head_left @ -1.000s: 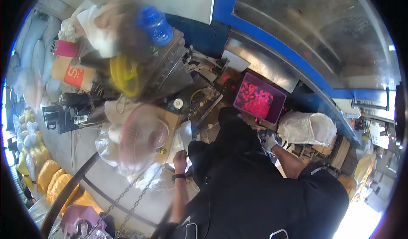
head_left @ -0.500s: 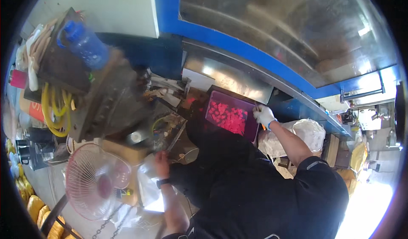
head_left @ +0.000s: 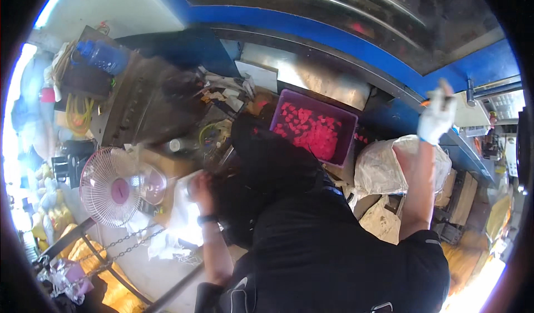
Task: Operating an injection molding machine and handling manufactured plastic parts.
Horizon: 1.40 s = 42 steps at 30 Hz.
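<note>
1. Cluttered and bright, a workshop bench (head_left: 139, 107) is running under a blue-framed machine (head_left: 311, 29), with a purple tray (head_left: 345, 127) of pink pieces (head_left: 311, 132) sitting at its middle.
2. Someone in a black shirt is leaning over the bench, and their own body is hiding much of it.
3. Their right hand (head_left: 436, 115), in a white glove, is reaching up high to the machine's edge, well apart from the tray; blur is hiding whether the fingers are closed on anything, so I cannot tell.
4. Their left hand (head_left: 201, 188), bare, is resting on a white sheet (head_left: 186, 213) at the bench's near edge, just beside a pink fan (head_left: 114, 186); the fingers look curled, but whether they are gripping is unclear.
5. Risk, as I judge it: with the gaze and arm stretching right, the torso could be nudging the tray and spilling pieces.
6. Another risk: the left hand could be sliding on the loose sheet, or drifting into the fan.
</note>
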Motion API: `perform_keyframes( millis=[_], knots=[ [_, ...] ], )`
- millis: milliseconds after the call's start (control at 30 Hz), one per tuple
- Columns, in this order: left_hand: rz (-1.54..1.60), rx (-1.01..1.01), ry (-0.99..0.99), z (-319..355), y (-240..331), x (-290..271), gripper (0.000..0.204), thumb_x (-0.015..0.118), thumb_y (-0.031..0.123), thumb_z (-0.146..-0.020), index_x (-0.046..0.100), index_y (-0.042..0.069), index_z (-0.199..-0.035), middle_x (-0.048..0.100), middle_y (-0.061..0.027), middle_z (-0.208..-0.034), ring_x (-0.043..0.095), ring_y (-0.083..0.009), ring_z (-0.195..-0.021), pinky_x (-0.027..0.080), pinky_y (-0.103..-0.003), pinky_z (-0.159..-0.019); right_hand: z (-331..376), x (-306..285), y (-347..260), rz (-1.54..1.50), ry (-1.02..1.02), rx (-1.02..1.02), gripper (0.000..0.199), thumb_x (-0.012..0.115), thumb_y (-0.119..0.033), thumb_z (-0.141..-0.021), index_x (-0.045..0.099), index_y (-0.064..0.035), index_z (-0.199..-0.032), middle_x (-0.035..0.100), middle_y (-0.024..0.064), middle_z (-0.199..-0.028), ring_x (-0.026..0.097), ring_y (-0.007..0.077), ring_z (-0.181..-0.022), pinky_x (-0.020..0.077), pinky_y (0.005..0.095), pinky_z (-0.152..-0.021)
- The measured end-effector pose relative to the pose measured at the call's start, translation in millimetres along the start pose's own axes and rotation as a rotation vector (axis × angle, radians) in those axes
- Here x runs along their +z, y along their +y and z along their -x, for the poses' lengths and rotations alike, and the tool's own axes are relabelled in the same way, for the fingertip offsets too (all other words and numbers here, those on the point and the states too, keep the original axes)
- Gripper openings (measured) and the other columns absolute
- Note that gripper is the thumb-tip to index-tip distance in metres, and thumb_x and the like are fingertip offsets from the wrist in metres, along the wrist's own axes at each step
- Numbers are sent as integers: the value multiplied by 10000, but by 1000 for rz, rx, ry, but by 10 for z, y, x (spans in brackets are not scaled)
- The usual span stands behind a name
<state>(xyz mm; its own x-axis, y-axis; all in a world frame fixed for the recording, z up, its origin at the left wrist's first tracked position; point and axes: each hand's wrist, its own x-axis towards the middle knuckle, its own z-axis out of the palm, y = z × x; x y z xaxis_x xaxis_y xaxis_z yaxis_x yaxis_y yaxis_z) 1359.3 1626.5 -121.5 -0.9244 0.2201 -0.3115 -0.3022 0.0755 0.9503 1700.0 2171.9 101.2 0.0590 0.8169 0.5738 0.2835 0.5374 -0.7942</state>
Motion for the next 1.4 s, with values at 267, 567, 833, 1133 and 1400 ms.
perform_keyframes(
  millis=[267, 567, 833, 1133, 1400],
  knots=[
    [-185, 114, -94, 158, 616, 778, 228, 570, 187, -1029, 617, 31, -1189, 675, -66, -1136, 667, -166, -968, 534, -282, -839, -910, -483, -324, 198, 177, -139, 346, 520, -218, -1033, 599, 34, -1256, 701, 113, -1119, 660, 143, -829, 505, 271, -775],
    [-33, 117, -103, 443, 844, 719, 233, 566, 185, -1034, 624, 10, -1176, 684, -84, -1121, 665, -152, -951, 532, -279, -852, -1463, -1222, 157, 1106, 375, -461, 310, 680, -123, -865, 655, -48, -1164, 681, 175, -1124, 676, 278, -919, 558, 358, -787],
    [-53, 167, -131, 425, 833, 686, 215, 591, 160, -1011, 646, 10, -1154, 698, -79, -1071, 664, -145, -930, 520, -275, -869, -1542, -1187, 142, 578, 77, -253, 298, 507, -175, -993, 672, -68, -1216, 693, 130, -1093, 684, 199, -879, 585, 322, -726],
    [142, 82, -282, 316, 860, 732, 205, 561, 163, -1033, 616, 30, -1179, 673, -80, -1141, 658, -162, -973, 522, -291, -873, -1456, -998, -147, 95, -14, 158, 420, 548, -335, -1022, 643, 0, -1255, 719, 80, -1001, 670, 143, -812, 516, 253, -656],
    [255, 41, -412, 219, 982, 891, 202, 558, 161, -1032, 619, 43, -1183, 674, -85, -1136, 650, -170, -977, 523, -318, -872, -1286, -602, -523, 21, 31, 249, 506, 556, -489, -992, 717, -11, -1036, 706, 79, -833, 576, 119, -566, 468, 235, -512]
  ],
)
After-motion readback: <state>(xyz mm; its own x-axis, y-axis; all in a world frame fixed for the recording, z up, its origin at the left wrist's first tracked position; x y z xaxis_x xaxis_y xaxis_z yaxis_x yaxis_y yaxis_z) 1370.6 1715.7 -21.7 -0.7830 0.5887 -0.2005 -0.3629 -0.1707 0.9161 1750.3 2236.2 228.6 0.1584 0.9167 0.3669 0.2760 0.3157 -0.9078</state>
